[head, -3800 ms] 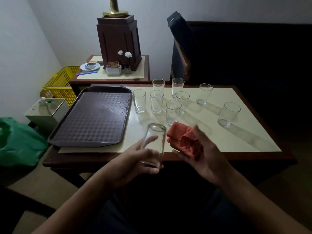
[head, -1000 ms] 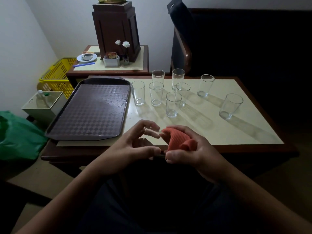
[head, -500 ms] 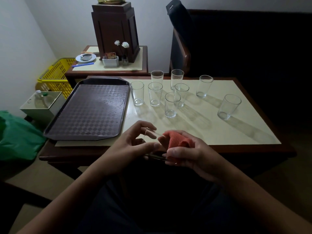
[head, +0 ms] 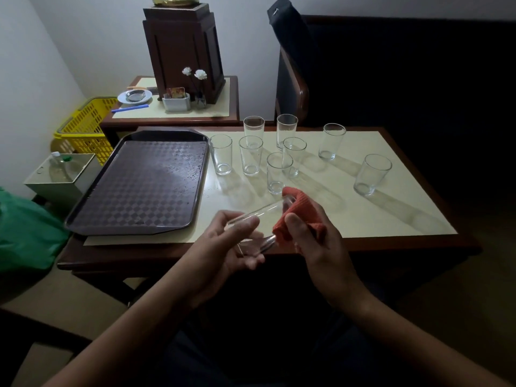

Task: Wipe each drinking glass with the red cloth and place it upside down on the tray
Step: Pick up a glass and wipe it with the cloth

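Observation:
My left hand (head: 223, 247) grips a clear drinking glass (head: 258, 219) tilted on its side over the table's near edge. My right hand (head: 315, 238) holds the red cloth (head: 301, 212) bunched against the glass's far end. Several more clear glasses (head: 251, 159) stand upright on the cream table top (head: 363, 216), one apart at the right (head: 371, 174). The dark checkered tray (head: 145, 185) lies to the left with nothing on it.
A side table behind carries a dark wooden box (head: 183, 48), white flowers, a small dish and a blue pen. A yellow basket (head: 86, 127), a white bin (head: 61, 174) and a green bag (head: 25, 233) sit at the left. A dark chair stands beyond the table.
Both hands have lifted slightly toward the table. The glass now lies more on its side, and the cloth has shifted from covering it to pressing on its far end.

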The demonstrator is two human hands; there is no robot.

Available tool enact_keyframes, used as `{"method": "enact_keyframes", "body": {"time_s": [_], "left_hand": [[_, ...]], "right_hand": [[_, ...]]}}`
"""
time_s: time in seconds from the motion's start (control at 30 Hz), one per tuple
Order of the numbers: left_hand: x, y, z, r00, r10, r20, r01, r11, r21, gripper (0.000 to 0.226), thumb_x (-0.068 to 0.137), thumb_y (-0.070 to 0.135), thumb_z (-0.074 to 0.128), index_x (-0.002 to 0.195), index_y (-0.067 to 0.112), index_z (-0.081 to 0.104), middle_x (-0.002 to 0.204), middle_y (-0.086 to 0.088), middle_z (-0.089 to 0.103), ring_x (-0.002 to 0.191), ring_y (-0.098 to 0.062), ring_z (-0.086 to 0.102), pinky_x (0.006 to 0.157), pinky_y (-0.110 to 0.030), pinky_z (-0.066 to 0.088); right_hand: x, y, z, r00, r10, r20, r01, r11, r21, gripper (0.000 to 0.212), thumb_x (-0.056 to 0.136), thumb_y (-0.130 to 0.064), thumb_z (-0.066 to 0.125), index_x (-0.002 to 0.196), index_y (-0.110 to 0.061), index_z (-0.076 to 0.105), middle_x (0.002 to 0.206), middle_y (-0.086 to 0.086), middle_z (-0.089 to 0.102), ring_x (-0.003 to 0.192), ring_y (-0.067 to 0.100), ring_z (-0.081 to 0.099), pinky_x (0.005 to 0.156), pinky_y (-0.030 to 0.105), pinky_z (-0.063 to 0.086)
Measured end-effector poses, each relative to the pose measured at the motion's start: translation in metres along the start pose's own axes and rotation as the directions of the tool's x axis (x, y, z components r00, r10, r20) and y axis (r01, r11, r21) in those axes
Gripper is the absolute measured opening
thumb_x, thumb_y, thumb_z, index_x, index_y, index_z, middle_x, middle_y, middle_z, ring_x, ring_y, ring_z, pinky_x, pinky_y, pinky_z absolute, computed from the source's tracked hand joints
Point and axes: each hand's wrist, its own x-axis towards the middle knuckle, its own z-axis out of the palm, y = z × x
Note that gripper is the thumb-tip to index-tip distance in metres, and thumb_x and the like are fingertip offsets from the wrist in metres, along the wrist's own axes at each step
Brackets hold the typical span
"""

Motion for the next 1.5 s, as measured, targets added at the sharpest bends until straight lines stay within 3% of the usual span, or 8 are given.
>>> {"method": "enact_keyframes", "body": {"time_s": [0.2,0.43,0.6,0.73,0.87,1.07,1.2,1.5], "left_hand": [[0.001,-0.003,-0.018,0.944,0.325,-0.059,-0.270,0.861,0.431,0.074,0.056,0.031,0.097,0.117,0.023,0.057,0.125,-0.007,0.067,0.095,-0.026,0.072,0.084,-0.045,0.062],[0.000,0.004,-0.019,0.983,0.182,-0.001,-0.169,0.919,0.357,0.059,0.072,0.015,0.092,0.118,0.012,0.056,0.110,-0.026,0.065,0.070,-0.030,0.067,0.062,-0.033,0.058],[-0.006,0.001,-0.022,0.884,0.276,0.377,-0.459,0.661,0.594,0.057,0.071,0.003,0.094,0.119,0.016,0.067,0.121,-0.007,0.066,0.095,-0.034,0.070,0.085,-0.055,0.059],[-0.004,0.001,-0.015,0.825,0.358,0.438,-0.565,0.543,0.621,0.050,0.071,0.007,0.093,0.112,0.024,0.071,0.134,0.001,0.058,0.108,-0.028,0.071,0.092,-0.041,0.060],[-0.002,0.004,-0.017,0.833,0.464,0.302,-0.528,0.500,0.687,0.059,0.065,0.029,0.099,0.112,0.026,0.065,0.124,0.004,0.067,0.103,-0.024,0.070,0.086,-0.035,0.058],[0.009,0.000,-0.024,0.969,0.193,-0.152,-0.071,0.813,0.578,0.077,0.056,0.057,0.090,0.119,0.020,0.064,0.101,-0.018,0.076,0.088,-0.035,0.077,0.082,-0.053,0.063],[0.007,-0.006,-0.020,0.960,-0.279,-0.001,0.278,0.957,0.081,0.081,0.069,0.050,0.077,0.137,0.010,0.055,0.107,-0.028,0.065,0.083,-0.031,0.072,0.078,-0.036,0.057],[0.014,-0.004,-0.033,0.982,-0.191,0.005,0.191,0.981,-0.023,0.060,0.095,0.057,0.063,0.126,0.006,0.070,0.107,-0.018,0.061,0.089,-0.029,0.058,0.082,-0.042,0.043]], "right_hand": [[0.005,0.003,-0.001,0.956,0.282,-0.081,-0.261,0.943,0.205,0.035,0.076,-0.032,0.083,0.108,-0.020,0.073,0.105,0.009,0.079,0.097,0.022,0.079,0.081,0.037,0.065],[0.010,-0.011,-0.022,0.988,-0.089,0.124,0.114,0.971,-0.210,0.042,0.093,-0.021,0.082,0.132,-0.028,0.070,0.113,-0.003,0.075,0.098,0.017,0.075,0.085,0.027,0.060],[0.021,-0.007,-0.023,0.830,0.408,0.381,-0.450,0.893,0.025,0.049,0.092,-0.042,0.072,0.128,-0.008,0.069,0.122,0.026,0.073,0.109,0.039,0.072,0.104,0.067,0.050],[0.026,-0.006,-0.035,0.477,0.628,0.615,-0.814,0.579,0.040,0.085,0.091,-0.078,0.044,0.120,-0.004,0.076,0.111,0.024,0.076,0.086,0.029,0.078,0.081,0.044,0.066],[0.030,-0.007,-0.034,0.483,0.638,0.600,-0.832,0.548,0.088,0.093,0.092,-0.078,0.029,0.111,-0.001,0.078,0.090,0.022,0.076,0.059,0.020,0.073,0.055,0.030,0.061],[0.026,-0.021,-0.026,0.721,0.536,0.439,-0.684,0.650,0.330,0.070,0.101,-0.056,0.035,0.101,-0.003,0.080,0.084,0.022,0.073,0.062,0.024,0.068,0.058,0.032,0.058],[0.027,-0.005,-0.024,0.983,0.175,0.057,-0.181,0.975,0.131,0.025,0.103,-0.037,0.060,0.114,-0.024,0.078,0.107,0.001,0.076,0.093,0.013,0.070,0.083,0.037,0.056],[-0.024,0.027,0.013,0.903,-0.308,0.301,0.430,0.651,-0.625,0.065,0.103,-0.058,0.054,0.155,-0.019,0.052,0.146,-0.005,0.048,0.124,0.014,0.049,0.107,0.026,0.044]]}}
